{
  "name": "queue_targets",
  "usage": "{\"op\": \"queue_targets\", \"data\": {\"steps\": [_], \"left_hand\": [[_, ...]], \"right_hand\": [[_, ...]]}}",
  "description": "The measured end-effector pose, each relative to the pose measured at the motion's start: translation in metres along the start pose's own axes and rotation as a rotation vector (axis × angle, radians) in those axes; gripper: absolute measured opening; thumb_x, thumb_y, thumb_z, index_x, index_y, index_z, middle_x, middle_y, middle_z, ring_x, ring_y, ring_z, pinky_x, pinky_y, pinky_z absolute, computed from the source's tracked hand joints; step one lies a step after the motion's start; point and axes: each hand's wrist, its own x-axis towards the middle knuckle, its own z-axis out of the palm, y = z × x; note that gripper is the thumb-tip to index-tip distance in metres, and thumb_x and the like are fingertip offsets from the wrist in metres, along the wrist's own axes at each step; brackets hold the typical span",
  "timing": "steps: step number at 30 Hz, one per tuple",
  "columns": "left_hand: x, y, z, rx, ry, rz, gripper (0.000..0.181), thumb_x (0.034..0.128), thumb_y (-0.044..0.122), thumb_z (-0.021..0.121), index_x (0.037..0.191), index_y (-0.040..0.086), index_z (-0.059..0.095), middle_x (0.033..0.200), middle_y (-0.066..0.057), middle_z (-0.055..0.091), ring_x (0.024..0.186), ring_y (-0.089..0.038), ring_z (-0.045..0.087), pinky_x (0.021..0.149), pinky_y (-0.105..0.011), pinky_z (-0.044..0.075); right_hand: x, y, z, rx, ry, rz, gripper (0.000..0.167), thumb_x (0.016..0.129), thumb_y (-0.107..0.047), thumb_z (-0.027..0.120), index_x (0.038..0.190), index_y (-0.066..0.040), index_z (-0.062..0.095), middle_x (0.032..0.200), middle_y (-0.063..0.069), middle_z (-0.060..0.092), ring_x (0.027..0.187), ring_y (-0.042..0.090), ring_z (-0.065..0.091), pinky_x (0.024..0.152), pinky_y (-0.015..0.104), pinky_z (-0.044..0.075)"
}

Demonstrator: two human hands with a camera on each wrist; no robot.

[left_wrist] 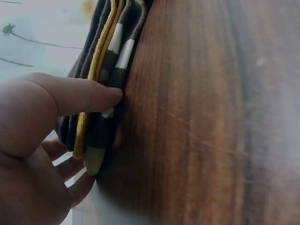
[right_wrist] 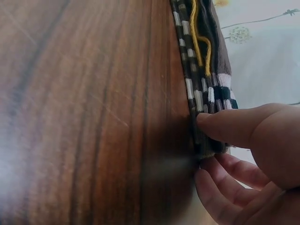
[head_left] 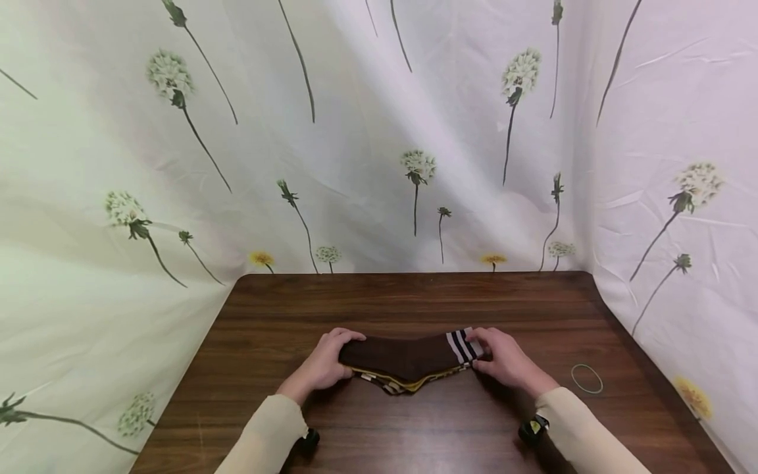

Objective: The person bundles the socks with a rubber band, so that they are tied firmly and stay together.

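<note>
A flat stack of socks [head_left: 403, 355] lies on the wooden table, a dark brown one on top with white and black stripes at its right end. Yellow and patterned layers show along the near edge. My left hand [head_left: 327, 359] grips the stack's left end, thumb on the near side; in the left wrist view the thumb presses the layered sock edges [left_wrist: 101, 75]. My right hand [head_left: 500, 355] holds the striped end, and the right wrist view has its thumb against the layered edges [right_wrist: 199, 70] with fingers at the end. Undersides of the socks are hidden.
A thin green rubber band [head_left: 587, 379] lies on the table [head_left: 414, 299] to the right of my right hand. A white cloth with dandelion prints [head_left: 367, 131] hangs behind the table and along both sides.
</note>
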Motion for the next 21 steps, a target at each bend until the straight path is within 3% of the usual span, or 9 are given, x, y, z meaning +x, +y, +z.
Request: {"op": "queue_targets", "data": {"steps": [12,17,21], "left_hand": [[0.018,-0.003,-0.002,0.001,-0.012,-0.023,0.069,0.0722,-0.008,0.084,0.134,0.016,0.067,0.14,-0.014,0.056,0.134,-0.042,0.046,0.107,-0.057,0.044],[0.024,-0.003,-0.007,0.015,-0.05,-0.007,0.075,0.0702,-0.009,0.083,0.139,0.016,0.065,0.142,-0.016,0.055,0.13,-0.041,0.048,0.102,-0.055,0.046],[0.026,0.005,-0.013,0.016,-0.1,-0.013,0.075,0.0756,-0.004,0.075,0.147,0.013,0.059,0.148,-0.015,0.052,0.132,-0.04,0.045,0.101,-0.059,0.043]], "right_hand": [[0.011,0.004,-0.004,0.016,0.029,0.001,0.041,0.08,-0.003,0.089,0.116,-0.013,0.07,0.088,-0.002,0.056,0.08,0.013,0.054,0.072,0.036,0.048],[0.013,0.007,-0.007,0.042,-0.002,0.016,0.042,0.082,-0.006,0.088,0.12,-0.013,0.069,0.099,0.003,0.063,0.087,0.018,0.063,0.076,0.04,0.054],[0.007,0.013,-0.014,0.07,-0.033,0.001,0.048,0.084,-0.012,0.088,0.128,-0.011,0.067,0.115,0.01,0.068,0.095,0.024,0.071,0.082,0.044,0.059]]}}
